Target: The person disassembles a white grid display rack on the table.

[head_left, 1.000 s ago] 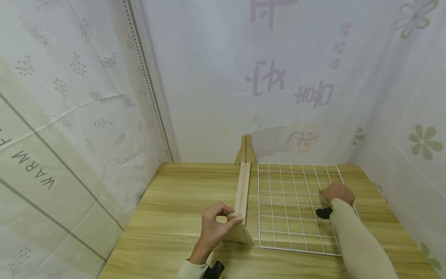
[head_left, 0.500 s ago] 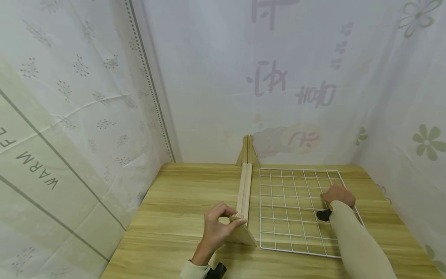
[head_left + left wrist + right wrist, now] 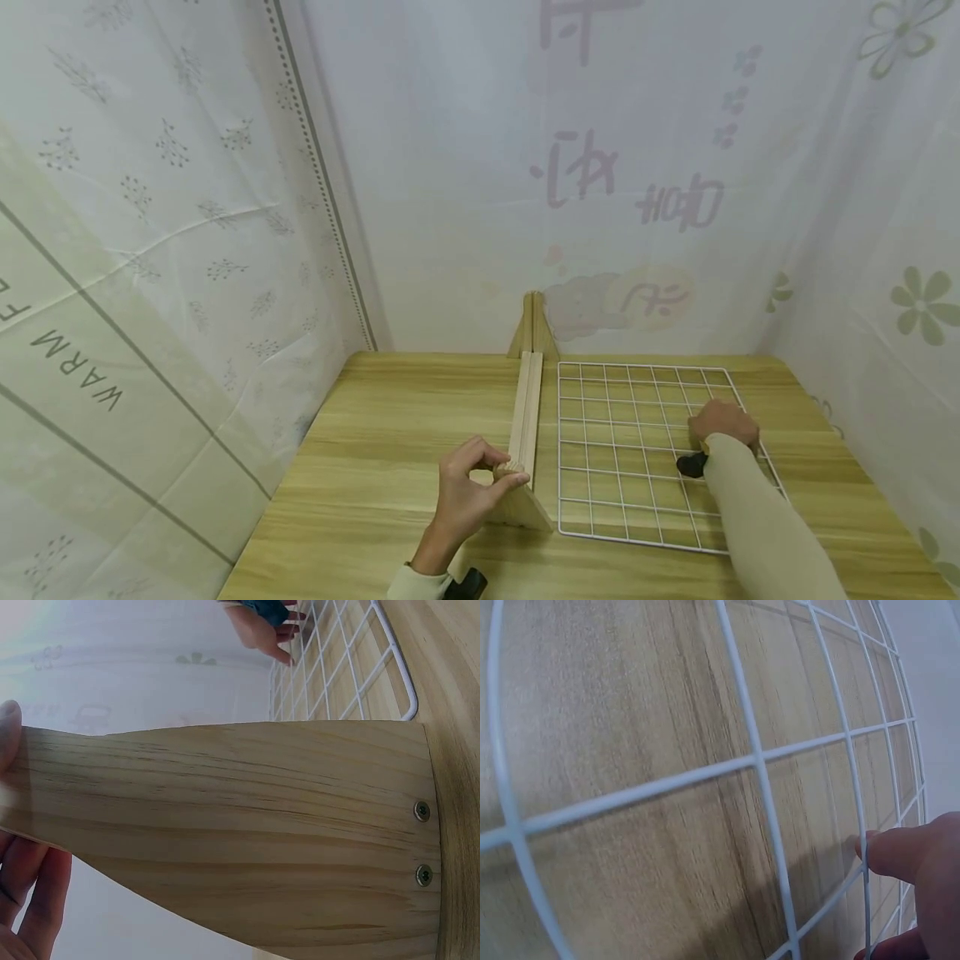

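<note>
My left hand (image 3: 461, 500) pinches the top of the near end board (image 3: 517, 510) of a wooden stand between thumb and fingers. In the left wrist view this tapered board (image 3: 225, 825) stands on edge, with two screws (image 3: 421, 811) near its base. A grooved wooden bar (image 3: 527, 408) runs back to a matching end board (image 3: 532, 329). To the right of the stand, a white wire grid panel (image 3: 558, 442) is over the table. My right hand (image 3: 723, 423) grips it near its right side; the right wrist view shows the thumb (image 3: 889, 851) against a wire.
The wood-grain table (image 3: 390, 433) carries the stand and grid. White patterned curtains (image 3: 450, 208) hang behind it and along both sides. A narrow strip of tabletop separates the stand from the grid.
The grid's far edge has come slightly nearer and lower in the head view. My right hand has shifted a little left. The left hand and stand hold still apart from slight camera movement.
</note>
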`<action>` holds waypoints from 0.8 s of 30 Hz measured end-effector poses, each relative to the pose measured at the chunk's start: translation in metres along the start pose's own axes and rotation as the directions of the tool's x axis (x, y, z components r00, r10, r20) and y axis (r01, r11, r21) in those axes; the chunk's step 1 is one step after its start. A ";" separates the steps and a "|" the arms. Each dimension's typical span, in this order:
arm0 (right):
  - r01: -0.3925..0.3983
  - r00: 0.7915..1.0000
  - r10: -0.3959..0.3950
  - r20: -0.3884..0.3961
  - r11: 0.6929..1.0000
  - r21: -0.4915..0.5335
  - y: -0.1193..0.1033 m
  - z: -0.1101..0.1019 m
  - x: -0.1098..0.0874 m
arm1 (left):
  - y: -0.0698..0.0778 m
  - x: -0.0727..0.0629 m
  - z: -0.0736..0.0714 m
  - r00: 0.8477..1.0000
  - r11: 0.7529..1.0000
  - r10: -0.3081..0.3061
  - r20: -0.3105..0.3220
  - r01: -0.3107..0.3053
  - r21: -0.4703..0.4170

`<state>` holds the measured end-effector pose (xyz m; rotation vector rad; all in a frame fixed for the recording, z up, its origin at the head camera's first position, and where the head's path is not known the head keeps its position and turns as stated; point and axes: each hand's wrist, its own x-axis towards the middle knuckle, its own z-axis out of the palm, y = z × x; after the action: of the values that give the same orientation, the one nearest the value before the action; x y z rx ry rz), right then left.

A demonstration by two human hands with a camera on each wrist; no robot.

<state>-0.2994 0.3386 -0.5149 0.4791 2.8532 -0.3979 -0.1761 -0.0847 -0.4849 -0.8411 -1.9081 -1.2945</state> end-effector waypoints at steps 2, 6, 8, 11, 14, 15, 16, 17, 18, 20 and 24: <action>-0.001 1.000 0.001 -0.007 1.000 -0.001 -0.001 0.000 -0.002 | -0.003 -0.002 0.001 1.000 1.000 -0.001 0.002 0.001 -0.001; -0.003 1.000 0.003 -0.022 1.000 0.005 0.000 0.002 -0.003 | -0.005 -0.005 0.002 1.000 1.000 -0.024 0.007 0.024 0.002; 0.001 1.000 0.000 -0.019 1.000 0.012 0.000 0.003 -0.004 | -0.005 -0.006 0.002 0.999 1.000 -0.031 0.008 0.031 0.003; 0.009 1.000 -0.009 -0.014 0.999 0.038 0.001 0.004 -0.005 | -0.005 -0.007 0.002 0.999 0.999 -0.037 0.008 0.037 0.002; 0.024 1.000 -0.022 -0.019 0.997 0.073 0.001 0.003 -0.008 | -0.004 -0.006 0.002 0.999 0.999 -0.041 0.005 0.041 0.001; 0.030 0.999 -0.027 -0.027 0.996 0.085 0.001 0.004 -0.010 | -0.003 -0.005 0.002 0.999 0.999 -0.042 0.003 0.042 0.002; 0.035 0.999 -0.032 -0.035 0.995 0.090 0.001 0.004 -0.011 | -0.002 -0.004 0.002 0.999 0.999 -0.041 0.002 0.041 0.003; 0.041 0.999 -0.037 -0.039 0.995 0.094 0.001 0.005 -0.012 | -0.001 -0.003 0.002 0.999 0.999 -0.039 0.000 0.039 0.002; 0.045 0.998 -0.041 -0.042 0.994 0.098 0.002 0.006 -0.013 | 0.001 -0.002 0.001 0.999 0.999 -0.036 -0.001 0.036 0.002; 0.058 0.997 -0.052 -0.055 0.993 0.107 0.004 0.009 -0.012 | 0.003 0.000 0.001 1.000 1.000 -0.019 -0.002 0.019 0.002; 0.080 0.995 -0.071 -0.070 0.986 0.145 0.014 0.016 -0.009 | 0.003 0.001 0.000 1.000 1.000 -0.005 -0.004 0.005 -0.001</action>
<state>-0.2839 0.3441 -0.5304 0.4176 2.9244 -0.6216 -0.1742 -0.0833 -0.4821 -0.8341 -1.9078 -1.2997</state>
